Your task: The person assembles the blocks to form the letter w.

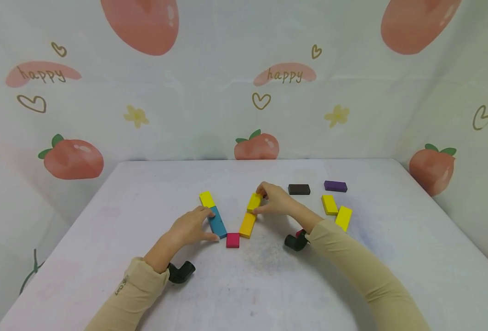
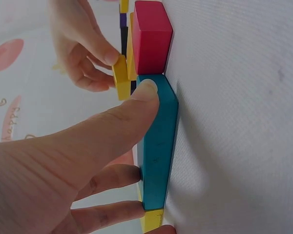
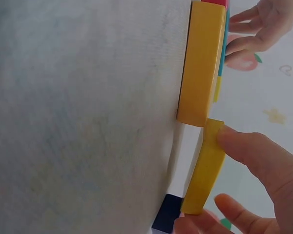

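Observation:
My left hand grips a teal block lying flat on the white table, thumb at its near end and fingers along its far side. The left wrist view shows the thumb pressing the teal block beside a red block. My right hand pinches a yellow block just beyond an orange-yellow block. In the right wrist view this yellow block is tilted, one end lifted off the table, next to the orange-yellow block.
The red block lies between the teal and orange-yellow ones. Another yellow block lies past the teal one. To the right lie a brown block, a purple block and two yellow blocks. Fabric walls surround the table.

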The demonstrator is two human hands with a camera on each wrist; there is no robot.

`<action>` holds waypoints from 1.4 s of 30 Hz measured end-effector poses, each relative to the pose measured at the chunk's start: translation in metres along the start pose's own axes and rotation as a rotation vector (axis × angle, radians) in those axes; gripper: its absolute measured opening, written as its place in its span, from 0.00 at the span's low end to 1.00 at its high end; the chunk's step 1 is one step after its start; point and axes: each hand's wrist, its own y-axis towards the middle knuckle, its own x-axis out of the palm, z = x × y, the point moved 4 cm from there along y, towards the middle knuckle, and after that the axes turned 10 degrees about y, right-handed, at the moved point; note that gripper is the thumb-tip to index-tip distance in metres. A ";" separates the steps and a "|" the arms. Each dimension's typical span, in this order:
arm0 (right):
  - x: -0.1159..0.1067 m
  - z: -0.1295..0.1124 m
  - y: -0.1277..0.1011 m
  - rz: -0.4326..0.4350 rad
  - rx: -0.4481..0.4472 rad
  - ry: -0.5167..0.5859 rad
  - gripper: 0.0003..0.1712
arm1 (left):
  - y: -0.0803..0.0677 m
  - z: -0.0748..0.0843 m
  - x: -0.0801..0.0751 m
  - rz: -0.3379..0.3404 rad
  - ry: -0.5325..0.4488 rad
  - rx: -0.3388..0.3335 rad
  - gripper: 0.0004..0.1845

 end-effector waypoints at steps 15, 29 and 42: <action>-0.001 0.002 0.000 0.029 -0.006 0.038 0.26 | 0.001 -0.001 0.001 -0.001 0.001 -0.002 0.35; 0.002 0.007 0.001 0.000 -0.004 0.027 0.25 | 0.000 -0.001 0.001 0.002 -0.005 0.000 0.34; 0.004 0.005 0.000 -0.013 0.026 0.033 0.25 | 0.000 0.001 -0.001 0.009 0.000 -0.004 0.34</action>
